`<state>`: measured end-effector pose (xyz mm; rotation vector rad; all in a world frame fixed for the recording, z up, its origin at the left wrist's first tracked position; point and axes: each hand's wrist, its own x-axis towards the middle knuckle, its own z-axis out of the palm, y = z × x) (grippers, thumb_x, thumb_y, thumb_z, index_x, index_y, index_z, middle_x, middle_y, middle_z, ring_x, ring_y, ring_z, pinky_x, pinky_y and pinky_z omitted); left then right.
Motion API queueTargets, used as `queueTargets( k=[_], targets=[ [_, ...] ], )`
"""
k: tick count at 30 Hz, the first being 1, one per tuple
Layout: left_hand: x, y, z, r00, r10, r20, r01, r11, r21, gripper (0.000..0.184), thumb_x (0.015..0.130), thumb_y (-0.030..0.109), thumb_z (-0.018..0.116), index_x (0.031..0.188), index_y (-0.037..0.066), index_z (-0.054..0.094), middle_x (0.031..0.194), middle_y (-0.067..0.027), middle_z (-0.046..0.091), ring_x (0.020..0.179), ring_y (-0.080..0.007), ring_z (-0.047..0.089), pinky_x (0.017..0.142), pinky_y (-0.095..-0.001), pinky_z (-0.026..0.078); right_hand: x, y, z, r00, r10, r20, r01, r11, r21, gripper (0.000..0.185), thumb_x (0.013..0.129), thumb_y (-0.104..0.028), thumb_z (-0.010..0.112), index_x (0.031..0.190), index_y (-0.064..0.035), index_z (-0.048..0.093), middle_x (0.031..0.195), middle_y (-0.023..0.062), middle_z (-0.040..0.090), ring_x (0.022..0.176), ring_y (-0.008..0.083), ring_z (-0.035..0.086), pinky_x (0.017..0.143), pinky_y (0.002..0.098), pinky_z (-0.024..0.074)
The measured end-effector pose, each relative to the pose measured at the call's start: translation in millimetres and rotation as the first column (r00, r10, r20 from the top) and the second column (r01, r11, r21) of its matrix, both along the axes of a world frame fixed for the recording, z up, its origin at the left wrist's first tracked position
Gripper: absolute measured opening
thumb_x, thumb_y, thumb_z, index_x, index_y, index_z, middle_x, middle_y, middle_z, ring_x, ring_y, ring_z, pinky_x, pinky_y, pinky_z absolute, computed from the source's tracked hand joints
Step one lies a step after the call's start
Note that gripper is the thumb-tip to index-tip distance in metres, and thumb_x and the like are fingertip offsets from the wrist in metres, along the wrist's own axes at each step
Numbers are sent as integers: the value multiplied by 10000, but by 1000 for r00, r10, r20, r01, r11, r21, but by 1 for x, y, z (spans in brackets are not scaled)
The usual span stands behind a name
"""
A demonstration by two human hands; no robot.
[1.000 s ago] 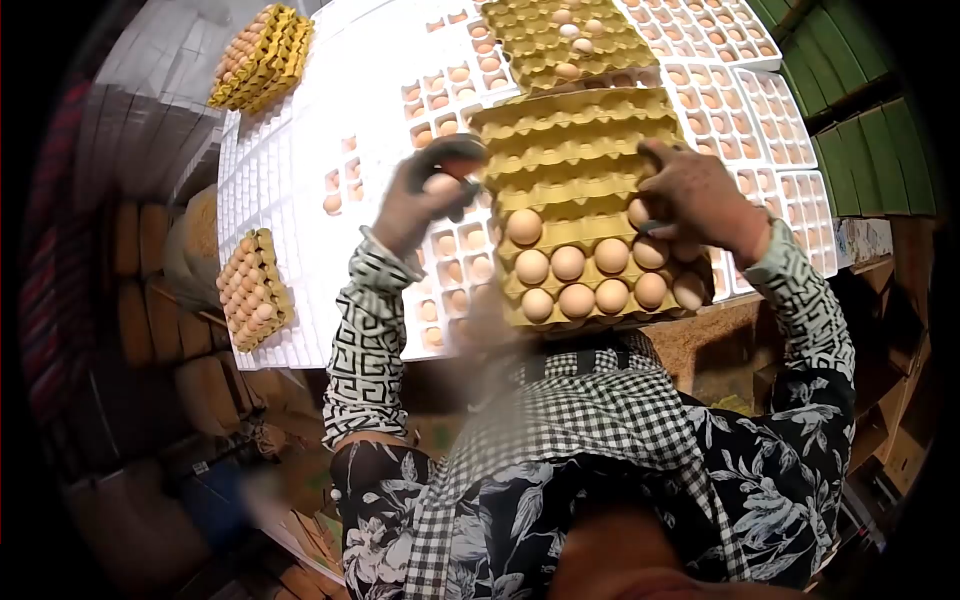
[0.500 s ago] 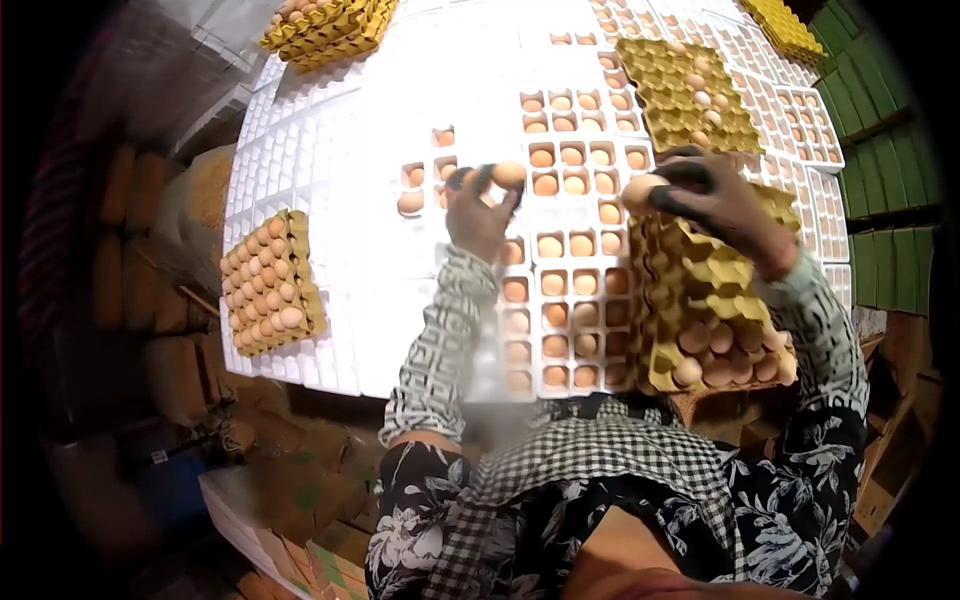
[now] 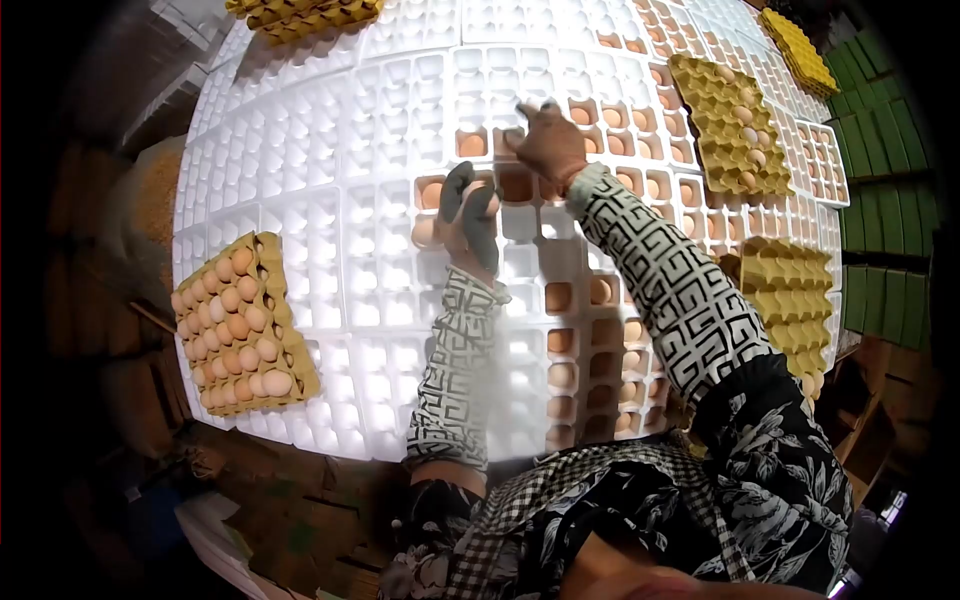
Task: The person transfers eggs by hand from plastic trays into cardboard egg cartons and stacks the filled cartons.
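My left hand (image 3: 468, 220), in a glove with grey fingers, is closed round an egg, partly hidden by the fingers, over the white trays (image 3: 390, 225). Just to its left lie two brown eggs, the lower one (image 3: 425, 233) beside the wrist. My right hand (image 3: 546, 145) reaches forward over the trays at the centre. Its fingers are apart and show no egg between them, though its palm is hidden. A lone egg (image 3: 471, 145) sits in a cell to the left of its fingertips.
A yellow carton full of eggs (image 3: 233, 330) stands at the left. Near my right forearm is a partly hidden yellow carton (image 3: 790, 290); another (image 3: 725, 125) holds several eggs beyond it. Stacked yellow cartons (image 3: 800, 50) are at the back right, green boxes (image 3: 885, 180) at the right edge.
My right hand has moved left and forward from the yellow carton to the white trays; the egg in its fingers no longer shows. My left hand has shifted slightly left and down. The camera view has shifted.
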<state>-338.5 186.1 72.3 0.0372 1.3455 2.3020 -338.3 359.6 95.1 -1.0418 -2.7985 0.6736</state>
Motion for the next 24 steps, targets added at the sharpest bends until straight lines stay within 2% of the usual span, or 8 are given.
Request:
queueTargets(
  k=[3, 6, 9, 12, 15, 17, 20, 24],
  targets=[
    [-22, 12, -19, 957, -8, -288, -8, 998, -55, 311, 931, 106, 530, 1193, -61, 549, 877, -31, 601, 699, -97, 517, 627, -193, 415, -16, 19, 12, 904, -50, -425, 96, 992, 87, 365, 858, -358, 653, 1102, -89, 682, 1092, 169, 650, 967, 336, 660, 851, 410, 525],
    [-29, 26, 18, 980, 131, -152, -146, 985, -90, 307, 916, 50, 641, 1198, -47, 567, 982, -50, 596, 877, -124, 585, 792, -241, 500, -30, 45, -3, 815, -1, -579, 82, 990, 113, 289, 871, -315, 642, 991, -60, 708, 894, 125, 687, 862, 312, 660, 802, 402, 522],
    [-74, 63, -22, 711, 98, -697, -346, 911, -225, 298, 883, 27, 688, 1169, -11, 612, 1085, -85, 611, 935, -160, 610, 841, -274, 508, -35, 65, -60, 863, 164, -477, -81, 978, 190, 273, 888, -289, 626, 1049, -82, 702, 986, 109, 689, 957, 314, 640, 856, 394, 512],
    [-99, 97, -22, 594, -144, -791, -318, 861, -396, 362, 817, 18, 701, 1171, 57, 639, 1198, -144, 607, 1055, -289, 610, 941, -370, 489, -11, 62, -79, 958, 237, -160, -182, 938, 294, 476, 898, -271, 607, 1352, -148, 531, 1294, 176, 565, 1219, 348, 531, 1016, 449, 444],
    [-113, 124, -72, 290, -620, -729, -431, 596, -678, 491, 892, 263, 632, 1367, 201, 523, 1330, -115, 561, 1307, -290, 473, 1114, -501, 333, -3, 86, -36, 881, 134, -453, -64, 984, 166, 476, 886, -283, 627, 1297, -53, 564, 1205, 209, 606, 1131, 335, 594, 969, 376, 478],
    [-109, 127, -71, 322, -812, -487, -360, 371, -856, 531, 905, 276, 603, 1418, 239, 468, 1388, -108, 524, 1353, -278, 421, 1141, -550, 274, 19, 100, 61, 940, 20, -342, -125, 949, -289, 388, 911, -288, 632, 1198, -27, 626, 1055, 145, 672, 1035, 244, 642, 904, 328, 495],
    [-106, 105, -23, 319, -433, -843, -296, 800, -522, 432, 882, 88, 607, 1311, 60, 570, 1302, -168, 593, 1221, -369, 525, 1063, -433, 380, 97, 135, 158, 873, 159, -461, -333, 884, -327, 450, 978, -304, 593, 1336, -32, 562, 1282, 97, 626, 1168, 165, 586, 1017, 287, 443],
    [-90, -15, 7, 458, -319, -830, -390, 766, -510, 308, 827, 55, 655, 1135, 49, 678, 1198, -157, 630, 1167, -351, 547, 1032, -436, 410, 252, 113, 277, 896, 83, -435, -189, 960, -206, 390, 996, -267, 528, 1288, -22, 609, 1270, 123, 640, 1192, 222, 595, 1042, 351, 441]
  ],
)
